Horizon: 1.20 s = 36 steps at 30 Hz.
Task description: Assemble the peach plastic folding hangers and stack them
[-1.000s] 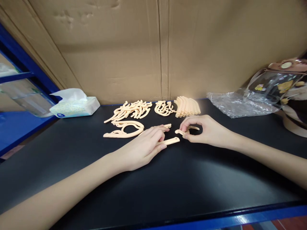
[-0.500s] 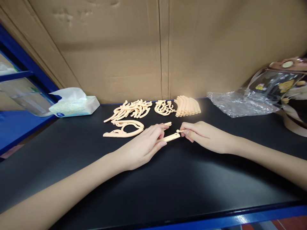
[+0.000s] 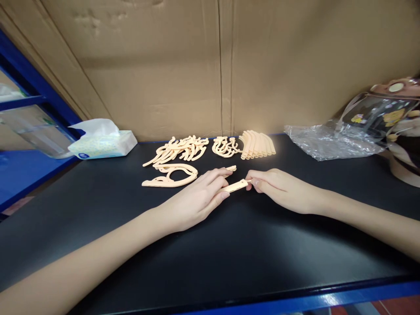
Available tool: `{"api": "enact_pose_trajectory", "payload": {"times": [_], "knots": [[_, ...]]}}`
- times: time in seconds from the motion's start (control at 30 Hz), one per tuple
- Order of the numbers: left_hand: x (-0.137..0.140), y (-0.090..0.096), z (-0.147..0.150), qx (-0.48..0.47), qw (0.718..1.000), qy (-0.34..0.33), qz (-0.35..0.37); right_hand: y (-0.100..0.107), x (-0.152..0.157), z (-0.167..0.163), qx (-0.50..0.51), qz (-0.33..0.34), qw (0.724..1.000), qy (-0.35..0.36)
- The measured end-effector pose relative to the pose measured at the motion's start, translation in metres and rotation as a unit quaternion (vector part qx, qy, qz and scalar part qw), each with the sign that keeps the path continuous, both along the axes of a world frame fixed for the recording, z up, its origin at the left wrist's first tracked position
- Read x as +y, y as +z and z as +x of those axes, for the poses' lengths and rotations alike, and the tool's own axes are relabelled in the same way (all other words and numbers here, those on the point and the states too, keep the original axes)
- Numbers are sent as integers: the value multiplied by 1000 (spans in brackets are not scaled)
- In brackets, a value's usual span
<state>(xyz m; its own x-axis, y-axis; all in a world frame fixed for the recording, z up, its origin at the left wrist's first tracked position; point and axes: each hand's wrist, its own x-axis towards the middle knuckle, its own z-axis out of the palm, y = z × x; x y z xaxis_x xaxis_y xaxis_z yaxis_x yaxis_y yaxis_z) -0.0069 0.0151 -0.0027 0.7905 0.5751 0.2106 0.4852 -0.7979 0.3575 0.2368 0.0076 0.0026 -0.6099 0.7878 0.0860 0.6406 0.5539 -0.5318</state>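
Observation:
My left hand (image 3: 205, 197) is closed around a cream plastic folding hanger (image 3: 238, 186), whose end sticks out past the thumb. Another arm of it shows beyond the fingertips, and the palm hides the rest. My right hand (image 3: 274, 188) pinches a thin cream hook (image 3: 249, 180), mostly hidden by the fingers, with its tip at the hanger's end. Left of my left hand a similar folding hanger (image 3: 187, 179) lies folded on the table. Behind are a heap of curved hanger arms (image 3: 193, 146), a cluster of hooks (image 3: 225, 148) and a stack of curved, hollow-ended pieces (image 3: 257, 145).
On the black table (image 3: 210, 267) a tissue pack (image 3: 106, 144) stands at the back left. Crumpled clear plastic (image 3: 331, 142) and a transparent bag (image 3: 374, 111) lie at the back right. Cardboard (image 3: 157, 74) rises behind the table, and a blue frame (image 3: 42, 100) is at the left.
The hook in my right hand has moved onto the hanger's end; its knobbed tip, seen before, is now hidden. My left hand keeps its hold.

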Motion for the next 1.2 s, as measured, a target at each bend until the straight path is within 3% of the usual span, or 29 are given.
{"api": "enact_pose_trajectory", "payload": {"times": [0.7, 1.2], "knots": [[1, -2, 1, 25, 999, -13, 31, -4, 2, 0, 35, -36, 998, -30], [0, -1, -1, 25, 999, -23, 27, -5, 0, 3, 6, 15, 999, 41]]}}
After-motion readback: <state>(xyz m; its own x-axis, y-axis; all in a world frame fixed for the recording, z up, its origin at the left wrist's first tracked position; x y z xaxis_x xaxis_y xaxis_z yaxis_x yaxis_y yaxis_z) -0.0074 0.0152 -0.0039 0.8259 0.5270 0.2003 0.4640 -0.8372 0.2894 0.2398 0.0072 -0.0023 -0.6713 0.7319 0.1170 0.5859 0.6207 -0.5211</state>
